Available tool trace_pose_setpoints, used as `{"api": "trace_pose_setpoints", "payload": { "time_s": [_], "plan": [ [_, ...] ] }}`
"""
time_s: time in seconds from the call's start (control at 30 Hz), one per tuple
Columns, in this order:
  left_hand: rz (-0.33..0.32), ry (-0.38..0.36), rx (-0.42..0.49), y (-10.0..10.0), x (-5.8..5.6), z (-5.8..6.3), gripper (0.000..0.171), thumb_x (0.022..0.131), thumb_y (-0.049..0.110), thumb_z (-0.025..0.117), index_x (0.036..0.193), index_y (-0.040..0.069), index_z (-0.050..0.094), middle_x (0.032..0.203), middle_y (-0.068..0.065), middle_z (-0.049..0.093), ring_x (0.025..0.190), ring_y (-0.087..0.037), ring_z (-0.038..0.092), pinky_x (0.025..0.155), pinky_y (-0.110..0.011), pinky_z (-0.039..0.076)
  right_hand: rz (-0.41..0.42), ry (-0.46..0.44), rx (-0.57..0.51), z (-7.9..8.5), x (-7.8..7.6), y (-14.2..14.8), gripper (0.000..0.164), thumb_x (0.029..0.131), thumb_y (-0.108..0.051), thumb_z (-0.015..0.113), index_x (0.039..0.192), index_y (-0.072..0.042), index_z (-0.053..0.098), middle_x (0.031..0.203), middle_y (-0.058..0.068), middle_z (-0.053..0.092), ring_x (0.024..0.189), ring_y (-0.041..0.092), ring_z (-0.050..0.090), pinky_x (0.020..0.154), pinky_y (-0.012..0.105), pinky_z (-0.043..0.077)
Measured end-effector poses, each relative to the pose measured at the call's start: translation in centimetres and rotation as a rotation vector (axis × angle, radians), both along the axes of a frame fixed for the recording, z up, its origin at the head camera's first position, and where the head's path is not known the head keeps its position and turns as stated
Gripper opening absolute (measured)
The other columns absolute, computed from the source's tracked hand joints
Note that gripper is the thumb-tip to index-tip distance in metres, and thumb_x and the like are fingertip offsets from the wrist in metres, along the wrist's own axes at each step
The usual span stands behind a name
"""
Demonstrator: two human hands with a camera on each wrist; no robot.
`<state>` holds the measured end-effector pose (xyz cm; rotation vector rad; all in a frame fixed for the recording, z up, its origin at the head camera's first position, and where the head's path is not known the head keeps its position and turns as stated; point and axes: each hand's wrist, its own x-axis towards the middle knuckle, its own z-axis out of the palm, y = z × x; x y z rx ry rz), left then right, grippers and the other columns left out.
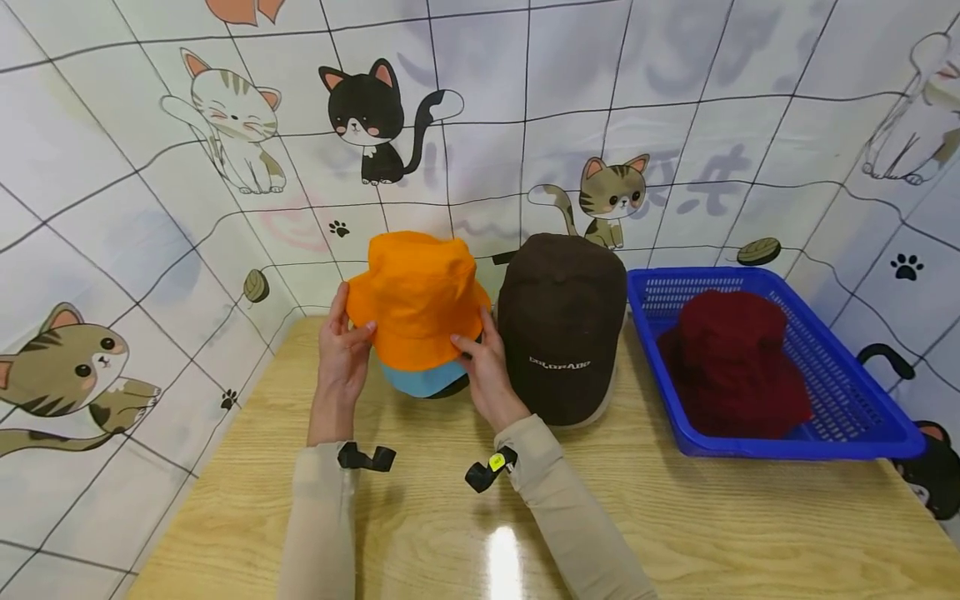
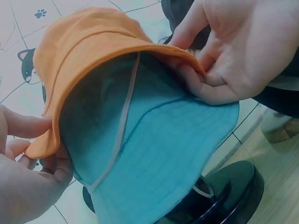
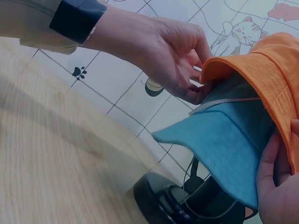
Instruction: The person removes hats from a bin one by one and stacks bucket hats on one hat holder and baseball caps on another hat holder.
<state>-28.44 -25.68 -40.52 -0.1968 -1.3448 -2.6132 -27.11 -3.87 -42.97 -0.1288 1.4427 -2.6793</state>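
An orange bucket hat (image 1: 420, 300) sits over a light blue bucket hat (image 1: 422, 380), which rests on a black stand (image 3: 161, 198). My left hand (image 1: 347, 350) pinches the orange brim at its left side, thumb on top and fingers beneath. On the opposite side, my right hand (image 1: 489, 367) holds the same brim between thumb and fingers. In the left wrist view, the orange brim is lifted off the blue brim, baring the blue cloth and a pale cord (image 2: 122, 123) across it. The blue crown is hidden inside the orange one.
A dark brown cap (image 1: 561, 325) with COLORADO lettering stands close to the right of my right hand. Farther right, a blue plastic basket (image 1: 862, 417) contains a dark red hat (image 1: 735, 358). A wall cover printed with cats (image 1: 375, 117) rises behind the wooden table (image 1: 420, 517).
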Motion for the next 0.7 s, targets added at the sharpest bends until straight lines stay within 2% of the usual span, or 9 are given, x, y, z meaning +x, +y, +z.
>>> {"api": "trace_pose_setpoints", "payload": {
  "time_s": [0.17, 0.37, 0.47, 0.6, 0.7],
  "plan": [
    [-0.002, -0.063, -0.003, -0.4, -0.1, -0.7, 0.086, 0.095, -0.025, 0.045, 0.166, 0.018, 0.023, 0.173, 0.007, 0.018, 0.144, -0.015, 0.036, 0.083, -0.016, 0.053, -0.007, -0.001, 0.016, -0.9, -0.3, 0.0, 0.090, 0.097, 0.002, 0.062, 0.167, -0.026, 0.014, 0.176, -0.001, 0.000, 0.143, 0.027, 0.045, 0.090, 0.024, 0.052],
    [-0.052, -0.147, -0.005, -1.3, -0.5, -2.1, 0.086, 0.095, -0.026, 0.042, 0.166, 0.018, 0.022, 0.173, 0.007, 0.019, 0.145, -0.014, 0.034, 0.091, -0.018, 0.052, -0.026, 0.027, 0.134, -2.0, -0.4, 0.0, 0.093, 0.096, 0.001, 0.065, 0.167, -0.026, 0.012, 0.175, 0.000, 0.005, 0.141, 0.032, 0.047, 0.085, 0.025, 0.051],
    [-0.082, -0.169, -0.030, -1.7, -0.7, -2.7, 0.086, 0.095, -0.027, 0.041, 0.167, 0.016, 0.019, 0.173, 0.007, 0.017, 0.149, -0.014, 0.030, 0.098, -0.019, 0.049, -0.030, 0.028, 0.186, -2.5, -0.3, -0.1, 0.096, 0.095, 0.001, 0.066, 0.167, -0.027, 0.010, 0.175, 0.000, 0.007, 0.143, 0.032, 0.046, 0.084, 0.025, 0.052],
    [-0.100, -0.185, -0.056, -1.9, -0.9, -3.4, 0.086, 0.095, -0.027, 0.040, 0.167, 0.015, 0.018, 0.174, 0.006, 0.016, 0.153, -0.014, 0.027, 0.100, -0.019, 0.048, -0.032, 0.021, 0.228, -2.7, -0.1, -0.2, 0.097, 0.094, 0.001, 0.067, 0.167, -0.027, 0.009, 0.175, 0.001, 0.008, 0.145, 0.031, 0.046, 0.083, 0.023, 0.053],
    [-0.097, -0.213, -0.067, -2.0, -1.1, -3.7, 0.086, 0.094, -0.028, 0.039, 0.166, 0.014, 0.021, 0.173, 0.004, 0.020, 0.148, -0.013, 0.034, 0.099, -0.018, 0.049, -0.030, 0.018, 0.249, -2.7, 0.0, -0.2, 0.096, 0.095, 0.002, 0.067, 0.167, -0.025, 0.009, 0.175, 0.002, 0.007, 0.141, 0.032, 0.050, 0.082, 0.022, 0.054]
  ]
}}
